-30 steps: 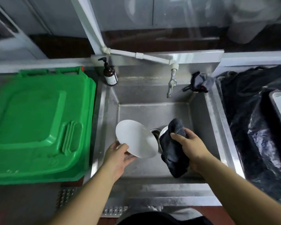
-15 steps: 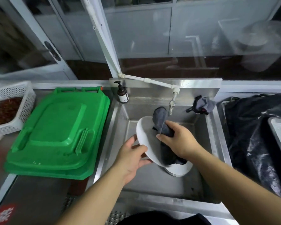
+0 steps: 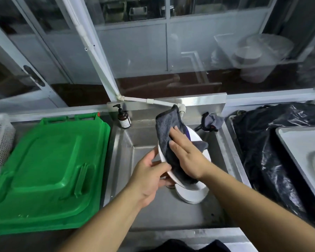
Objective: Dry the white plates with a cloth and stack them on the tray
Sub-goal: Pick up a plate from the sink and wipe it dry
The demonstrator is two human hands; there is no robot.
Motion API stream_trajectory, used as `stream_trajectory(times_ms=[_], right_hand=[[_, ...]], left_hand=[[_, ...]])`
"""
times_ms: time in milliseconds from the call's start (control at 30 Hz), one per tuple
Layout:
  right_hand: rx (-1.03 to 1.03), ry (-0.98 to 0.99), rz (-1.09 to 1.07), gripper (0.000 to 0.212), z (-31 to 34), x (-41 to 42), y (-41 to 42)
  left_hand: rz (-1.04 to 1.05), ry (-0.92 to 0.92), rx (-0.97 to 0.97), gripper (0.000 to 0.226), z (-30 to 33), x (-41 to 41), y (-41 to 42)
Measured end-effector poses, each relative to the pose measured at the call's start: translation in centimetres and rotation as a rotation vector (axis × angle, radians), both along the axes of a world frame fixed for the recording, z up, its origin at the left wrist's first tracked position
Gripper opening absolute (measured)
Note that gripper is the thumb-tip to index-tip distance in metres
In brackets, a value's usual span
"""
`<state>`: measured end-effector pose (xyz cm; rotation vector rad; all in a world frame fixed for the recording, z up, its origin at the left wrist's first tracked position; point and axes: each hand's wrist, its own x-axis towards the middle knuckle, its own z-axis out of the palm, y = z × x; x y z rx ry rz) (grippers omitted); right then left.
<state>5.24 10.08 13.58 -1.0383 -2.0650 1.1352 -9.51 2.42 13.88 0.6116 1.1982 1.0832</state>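
The left hand (image 3: 149, 176) is gripping the tilted white plate (image 3: 201, 142) by its lower-left rim above the sink (image 3: 144, 140). The right hand (image 3: 187, 155), fingers extended flat, is pressing the dark cloth (image 3: 168, 128) against the plate's face.

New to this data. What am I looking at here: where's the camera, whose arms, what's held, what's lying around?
There is no robot. A person wears a wide-angle camera on the head, looking forward and down, so the two bare arms are their own.

They stand at a steel sink. The left hand holds a white plate by its edge, tilted up over the sink. The right hand presses a dark cloth flat against the plate's face, fingers straight.

More plates are stacked in the sink below. A soap bottle stands at the back left corner, with a crumpled rag at the back right. Left of the sink lies a green lid; right of it, a black bag and a tray.
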Motion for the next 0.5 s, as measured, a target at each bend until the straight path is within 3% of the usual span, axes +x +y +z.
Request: stream_trajectory(times_ms=[67, 200, 333, 500], right_hand=[[0.092, -0.072, -0.043, 0.053, 0.6, -0.8, 1.8], [0.074, -0.100, -0.222, 0.054, 1.1, -1.7, 3.9], [-0.108, -0.037, -0.419, 0.032, 1.8, -3.5, 2.6], [-0.253, 0.119, -0.368, 0.025, 2.5, -5.2, -0.9]], left_hand=[[0.020, -0.026, 0.042, 0.051, 0.7, -0.4, 0.2], [0.097, -0.030, 0.140, 0.050, 2.2, -1.4, 0.6], [0.150, -0.008, 0.226, 0.060, 3.4, -2.2, 1.6], [0.184, 0.021, 0.223, 0.067, 3.6, -3.1, 2.7]])
